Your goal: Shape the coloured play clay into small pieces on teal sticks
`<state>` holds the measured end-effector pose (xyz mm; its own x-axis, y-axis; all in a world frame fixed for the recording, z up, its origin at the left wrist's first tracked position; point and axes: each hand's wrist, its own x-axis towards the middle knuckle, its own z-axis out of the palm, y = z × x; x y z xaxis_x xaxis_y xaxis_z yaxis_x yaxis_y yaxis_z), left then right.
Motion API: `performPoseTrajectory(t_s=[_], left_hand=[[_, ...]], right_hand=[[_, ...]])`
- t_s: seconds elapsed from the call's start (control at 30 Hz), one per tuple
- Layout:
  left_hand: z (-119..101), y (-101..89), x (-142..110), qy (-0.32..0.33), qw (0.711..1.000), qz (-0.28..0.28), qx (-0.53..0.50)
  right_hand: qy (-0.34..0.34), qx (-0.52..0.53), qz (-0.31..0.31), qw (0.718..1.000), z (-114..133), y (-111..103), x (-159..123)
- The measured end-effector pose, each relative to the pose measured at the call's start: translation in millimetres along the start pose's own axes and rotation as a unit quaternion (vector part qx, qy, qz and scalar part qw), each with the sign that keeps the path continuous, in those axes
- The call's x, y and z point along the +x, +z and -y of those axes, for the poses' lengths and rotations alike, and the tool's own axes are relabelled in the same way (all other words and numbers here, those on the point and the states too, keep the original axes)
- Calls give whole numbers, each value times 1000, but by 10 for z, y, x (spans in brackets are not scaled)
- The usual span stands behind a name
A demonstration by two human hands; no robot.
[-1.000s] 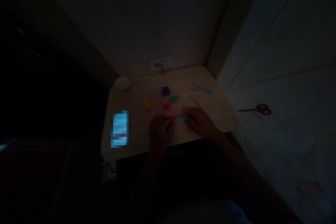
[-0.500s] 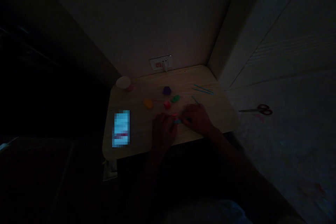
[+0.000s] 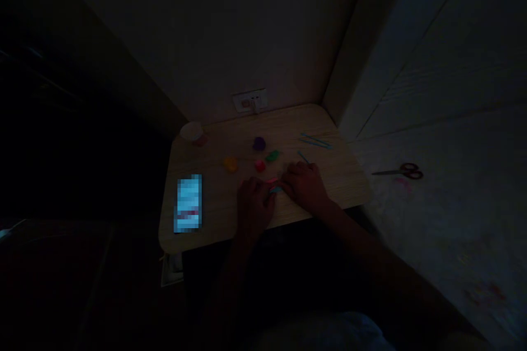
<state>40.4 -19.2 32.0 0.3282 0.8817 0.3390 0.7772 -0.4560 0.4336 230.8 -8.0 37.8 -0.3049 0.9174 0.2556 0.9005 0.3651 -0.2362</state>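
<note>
Everything here is placed from the red lump (image 3: 259,165) on the wooden table (image 3: 218,214). Well to its left, toward the person, lies a lit phone (image 3: 188,203); left and farther back is a pale cup (image 3: 192,132). The orange lump (image 3: 230,164) sits a little to its left, apart from it and from both hands.

The left hand (image 3: 253,203) is just on the near side of the red lump, its fingers bent inward toward a pink piece (image 3: 272,181) and a light-blue piece (image 3: 275,189). These two lie to the near right of the lump, close together between the hands, and look to be what is being worked. Whether they are joined is too dark to tell, so how much is done stays uncertain.

Behind the red lump is the purple lump (image 3: 259,143); just to its right and slightly back is the green lump (image 3: 272,156). All the lumps are out of the hands, as yet unused in this piece of work, it seems.

The right hand (image 3: 304,184) is to the near right, fingers curled down, tips at the two pieces. Neither hand is spread wide, but I cannot tell whether either one pinches or merely touches. Beyond, to the right, lie a short blue stick (image 3: 303,157) and two longer blue sticks (image 3: 316,141); far right, off the table, scissors (image 3: 397,171).
</note>
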Motion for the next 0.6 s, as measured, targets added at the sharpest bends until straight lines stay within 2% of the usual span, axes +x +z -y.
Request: performPoseTrajectory(t_s=[0.13,0.27,0.6], left_hand=[[9,4,4,-5,1000,0,4],[19,7,3,-10,1000,-9,-11],[54,33,-19,-24,999,-37,-32]], right_hand=[[-15,82,-5,997,-77,83,4],[1,156,-31,987,-147,123,19],[19,118,4,993,8,107,67]])
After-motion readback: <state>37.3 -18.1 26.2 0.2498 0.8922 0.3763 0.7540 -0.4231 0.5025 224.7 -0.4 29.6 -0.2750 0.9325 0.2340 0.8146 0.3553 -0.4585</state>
